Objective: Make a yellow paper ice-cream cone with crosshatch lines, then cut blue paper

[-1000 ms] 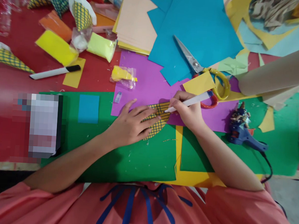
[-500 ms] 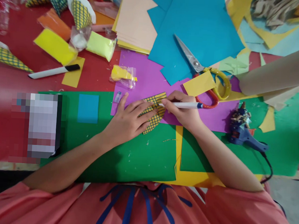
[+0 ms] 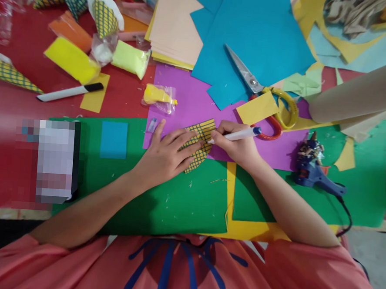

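My left hand [image 3: 168, 154] lies flat with fingers spread over a yellow paper piece [image 3: 203, 154] that bears dark crossing lines, pressing it down. Part of the paper is hidden under those fingers. In my right hand [image 3: 240, 143] is a white marker [image 3: 239, 134] with a blue end, its tip at the paper's right edge. The paper lies across a purple sheet [image 3: 184, 80] and a green sheet [image 3: 182, 205].
Scissors [image 3: 254, 84] with yellow and red handles lie beyond my right hand. At right are a blue glue gun [image 3: 318, 178] and an upright beige paper roll [image 3: 356, 93]. A black-capped marker [image 3: 70, 92] and packets of yellow clay [image 3: 71, 60] lie at upper left.
The marker tip has moved slightly down along the paper's right edge, and the marker is now more tilted, its blue end higher. My left hand has stayed in place.
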Demonstrator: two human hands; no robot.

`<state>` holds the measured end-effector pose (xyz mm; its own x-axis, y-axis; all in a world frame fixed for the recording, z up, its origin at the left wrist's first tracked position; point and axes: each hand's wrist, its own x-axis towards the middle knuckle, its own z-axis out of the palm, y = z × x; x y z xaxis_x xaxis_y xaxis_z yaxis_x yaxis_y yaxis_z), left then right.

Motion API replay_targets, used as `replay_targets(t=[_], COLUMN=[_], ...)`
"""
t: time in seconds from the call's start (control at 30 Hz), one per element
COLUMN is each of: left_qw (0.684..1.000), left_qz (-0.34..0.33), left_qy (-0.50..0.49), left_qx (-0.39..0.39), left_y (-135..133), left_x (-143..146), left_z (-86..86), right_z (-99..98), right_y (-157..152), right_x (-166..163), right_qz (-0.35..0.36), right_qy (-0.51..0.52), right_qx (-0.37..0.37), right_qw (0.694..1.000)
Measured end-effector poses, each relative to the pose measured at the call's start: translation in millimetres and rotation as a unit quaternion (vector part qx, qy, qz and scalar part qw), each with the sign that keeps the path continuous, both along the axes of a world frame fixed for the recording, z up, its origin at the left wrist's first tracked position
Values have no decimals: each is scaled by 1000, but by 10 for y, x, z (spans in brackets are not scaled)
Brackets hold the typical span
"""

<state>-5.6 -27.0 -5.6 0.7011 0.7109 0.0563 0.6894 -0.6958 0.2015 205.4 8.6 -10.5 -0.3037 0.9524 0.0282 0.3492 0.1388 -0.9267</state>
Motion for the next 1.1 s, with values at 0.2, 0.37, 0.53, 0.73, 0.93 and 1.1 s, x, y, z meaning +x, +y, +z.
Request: replay_targets(t=[0.2, 0.37, 0.53, 0.73, 0.93, 1.1], left_qw=[1000, 1000, 1000, 1000, 1000, 1000], left_qz=[4, 6, 3, 7, 7, 6], left_qy=[-7, -1, 9, 3, 6, -5], left_qx=[-9, -15, -9, -11, -13, -14], left_y=[0, 0, -3, -1, -5, 1], left_x=[2, 4, 4, 4, 4, -3], left_z=[1, 8, 14, 16, 20, 3], right_z=[20, 30, 24, 11, 21, 17], right_y=[0, -8, -8, -14, -12, 7], right_x=[-6, -11, -5, 8, 14, 56], right_qz=[9, 23, 32, 43, 49, -31], right_qy=[-8, 2, 8, -4, 6, 114], right_qx=[-1, -8, 0, 2, -10, -65], right_qw=[1000, 1000, 999, 999, 999, 991])
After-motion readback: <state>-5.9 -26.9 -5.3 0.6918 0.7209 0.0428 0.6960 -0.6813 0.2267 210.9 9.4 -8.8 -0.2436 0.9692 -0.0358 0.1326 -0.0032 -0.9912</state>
